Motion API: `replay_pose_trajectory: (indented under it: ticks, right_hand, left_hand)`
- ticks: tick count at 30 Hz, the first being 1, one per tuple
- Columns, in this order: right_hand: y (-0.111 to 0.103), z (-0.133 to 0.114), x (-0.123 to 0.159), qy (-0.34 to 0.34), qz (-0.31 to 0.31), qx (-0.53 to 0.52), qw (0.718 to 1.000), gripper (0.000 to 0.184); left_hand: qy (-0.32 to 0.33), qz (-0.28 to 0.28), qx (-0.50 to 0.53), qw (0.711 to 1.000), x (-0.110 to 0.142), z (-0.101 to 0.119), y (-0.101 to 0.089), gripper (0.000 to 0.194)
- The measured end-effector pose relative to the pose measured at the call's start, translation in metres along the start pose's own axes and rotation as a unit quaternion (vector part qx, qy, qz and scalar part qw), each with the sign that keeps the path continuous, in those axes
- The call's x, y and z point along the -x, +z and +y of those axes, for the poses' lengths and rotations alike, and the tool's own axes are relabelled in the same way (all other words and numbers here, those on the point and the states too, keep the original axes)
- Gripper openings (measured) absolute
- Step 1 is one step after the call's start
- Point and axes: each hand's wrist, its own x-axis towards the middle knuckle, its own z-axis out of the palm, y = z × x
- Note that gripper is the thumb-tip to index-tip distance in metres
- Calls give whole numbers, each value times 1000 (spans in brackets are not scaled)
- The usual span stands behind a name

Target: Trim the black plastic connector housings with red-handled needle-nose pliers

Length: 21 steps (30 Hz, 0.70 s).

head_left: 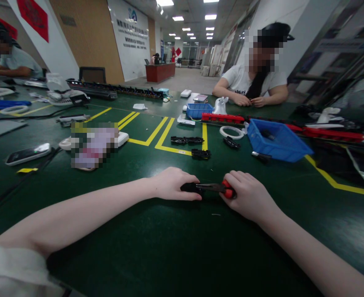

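My left hand (174, 184) is closed on a small black plastic part (189, 188), thumb on the near side and fingers on the far side. From the right, my right hand (246, 194) grips the red handles of a pair of pliers (214, 188). The pliers' metal jaws point left and meet the black part; whether they clamp it cannot be made out. Just beyond my hands lie several similar black parts, one (200, 154) on the yellow tape corner and others (187, 140) inside the taped outline. Another black part (231, 142) rests farther right.
A blue bin (277, 140) stands at right, with a white tape roll (231, 132) and red strips (222, 118) behind it. Phones (29, 154) and a cable (24, 175) lie at left. Across the green table (157, 255) sits a person (246, 84).
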Motion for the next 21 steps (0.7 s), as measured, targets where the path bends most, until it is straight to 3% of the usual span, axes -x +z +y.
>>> replay_pose_trajectory:
  ticks: [14, 21]
  right_hand:
    - [-3, -2, 3, -24, 38, 49, 998, 7]
    - [-2, 0, 4, -77, 113, 67, 988, 7]
  left_hand:
    - [20, 4, -5, 1000, 1, -1, -1, 41]
    - [47, 15, -14, 999, 1, -1, 3, 44]
